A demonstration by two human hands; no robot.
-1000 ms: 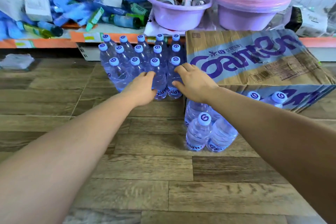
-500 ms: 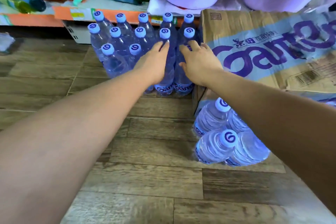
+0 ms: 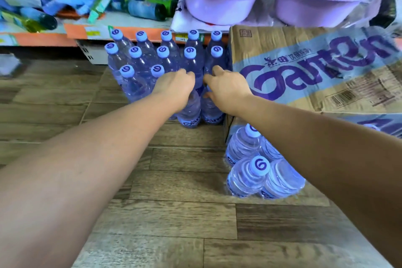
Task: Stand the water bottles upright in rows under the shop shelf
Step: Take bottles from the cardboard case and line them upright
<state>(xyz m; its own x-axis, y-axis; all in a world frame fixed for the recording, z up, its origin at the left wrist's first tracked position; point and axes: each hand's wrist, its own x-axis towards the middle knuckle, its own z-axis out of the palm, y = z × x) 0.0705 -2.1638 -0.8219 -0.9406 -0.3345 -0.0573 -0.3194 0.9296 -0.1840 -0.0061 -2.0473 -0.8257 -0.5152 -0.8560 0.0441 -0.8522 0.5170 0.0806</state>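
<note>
Several clear water bottles with blue caps (image 3: 165,50) stand upright in rows on the wood floor, below the orange shelf edge (image 3: 43,39). My left hand (image 3: 176,87) is curled over the top of the front bottle (image 3: 189,111) and hides its cap. Beside it, my right hand (image 3: 226,91) grips the neighbouring front bottle (image 3: 212,112), thumb on its near side, one finger stretched forward. Both bottles stand on the floor against the row behind.
A large printed cardboard carton (image 3: 304,67) lies right of the rows. A few more bottles (image 3: 258,166) cluster at its near end, under my right forearm. Purple basins (image 3: 217,0) and mixed goods crowd the shelf above.
My fingers were straight against the front bottles half a second ago; now both hands curl over the bottle tops. The view has tilted down and closer.
</note>
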